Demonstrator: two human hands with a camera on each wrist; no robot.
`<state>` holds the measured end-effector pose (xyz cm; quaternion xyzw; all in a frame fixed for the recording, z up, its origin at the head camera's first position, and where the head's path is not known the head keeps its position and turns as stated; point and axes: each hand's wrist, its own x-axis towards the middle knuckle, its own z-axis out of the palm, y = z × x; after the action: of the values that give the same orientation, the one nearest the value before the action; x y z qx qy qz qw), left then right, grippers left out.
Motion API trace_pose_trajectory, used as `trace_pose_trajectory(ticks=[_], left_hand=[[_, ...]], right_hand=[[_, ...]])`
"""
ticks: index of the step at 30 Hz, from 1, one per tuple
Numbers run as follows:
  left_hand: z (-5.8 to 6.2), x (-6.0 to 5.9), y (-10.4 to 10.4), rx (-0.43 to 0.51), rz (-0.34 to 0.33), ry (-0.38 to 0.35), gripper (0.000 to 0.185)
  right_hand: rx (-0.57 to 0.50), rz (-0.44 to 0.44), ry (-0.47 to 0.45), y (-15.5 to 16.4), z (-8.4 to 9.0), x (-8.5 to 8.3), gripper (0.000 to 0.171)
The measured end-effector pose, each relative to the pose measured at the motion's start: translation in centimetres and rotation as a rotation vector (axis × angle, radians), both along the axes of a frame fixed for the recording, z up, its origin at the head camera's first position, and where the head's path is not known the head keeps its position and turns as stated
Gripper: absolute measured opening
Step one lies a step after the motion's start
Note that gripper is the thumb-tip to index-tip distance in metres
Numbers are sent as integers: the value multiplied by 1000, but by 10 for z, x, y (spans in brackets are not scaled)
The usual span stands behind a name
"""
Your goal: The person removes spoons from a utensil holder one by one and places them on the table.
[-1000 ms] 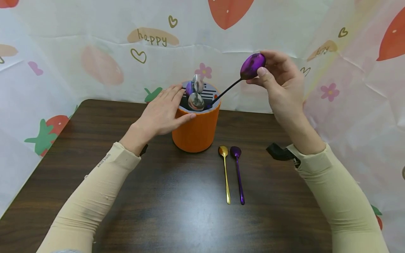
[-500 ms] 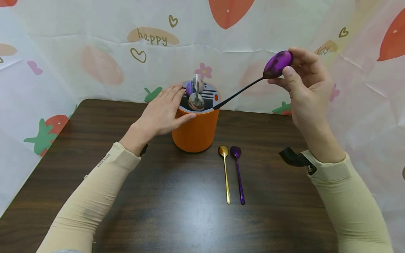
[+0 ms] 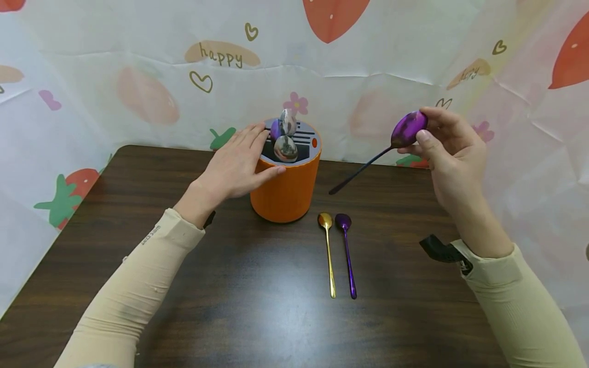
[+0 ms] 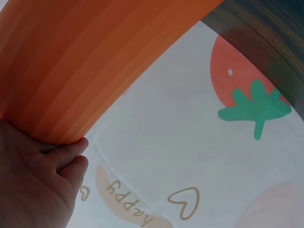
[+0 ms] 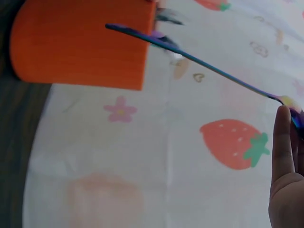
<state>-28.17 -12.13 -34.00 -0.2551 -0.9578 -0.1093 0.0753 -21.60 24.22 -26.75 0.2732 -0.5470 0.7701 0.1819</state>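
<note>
My right hand (image 3: pixel 453 156) pinches a shiny purple spoon (image 3: pixel 408 131) by its bowl, in the air right of the orange utensil holder (image 3: pixel 286 194). The spoon's thin dark handle slants down and left, its end apart from the holder. In the right wrist view this handle (image 5: pixel 209 66) crosses in front of the holder. Straight fingers of my left hand (image 3: pixel 234 162) rest along the holder's left rim, with the thumb across its front. Two silvery spoon bowls (image 3: pixel 286 148) and a purple one (image 3: pixel 275 130) stick up from the holder; their handles are hidden inside.
A gold spoon (image 3: pixel 328 250) and a purple spoon (image 3: pixel 346 250) lie side by side on the dark wooden table (image 3: pixel 221 306), in front of the holder. Behind the table hangs a white printed cloth (image 3: pixel 152 30). A red oval mark (image 3: pixel 315 143) sits on the holder's slotted grey top.
My right hand has moved right, then lower, drawing the purple spoon's handle off the holder's top and clear of its rim. My left hand has stayed at the holder.
</note>
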Motion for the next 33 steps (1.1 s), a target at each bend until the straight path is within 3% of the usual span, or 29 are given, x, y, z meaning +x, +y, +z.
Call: trace_pose_trajectory(ticks=[6, 15, 24, 33], left_hand=[[0, 1, 0, -6, 4, -11, 101], [0, 0, -1, 0, 1, 0, 102], [0, 0, -1, 1, -1, -12, 102], [0, 1, 0, 6, -6, -3, 101]], right_hand=[[114, -46, -66, 13, -21, 3, 29], [127, 25, -183, 26, -49, 8, 28], [308, 34, -273, 43, -84, 4, 29], [411, 72, -427, 52, -117, -4, 29]])
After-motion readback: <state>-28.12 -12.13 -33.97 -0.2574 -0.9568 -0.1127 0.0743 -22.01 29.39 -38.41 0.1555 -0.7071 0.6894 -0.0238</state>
